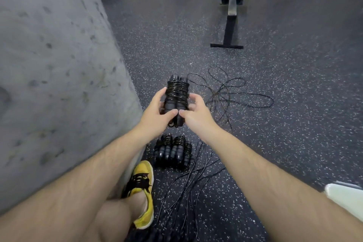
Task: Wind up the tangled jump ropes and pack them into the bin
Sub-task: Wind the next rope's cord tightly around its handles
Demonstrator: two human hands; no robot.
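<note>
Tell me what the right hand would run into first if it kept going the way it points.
The wound rope bundle: the right hand grips it now, fingers pointing forward and left. Just past it is the left hand, holding the same bundle. Depth beyond is unclear.

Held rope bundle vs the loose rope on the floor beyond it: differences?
The held bundle is wound tight around its handles; the loose rope sprawls in open loops. The held bundle sits in the left hand and right hand; the loose rope lies on the floor. Both are black.
</note>
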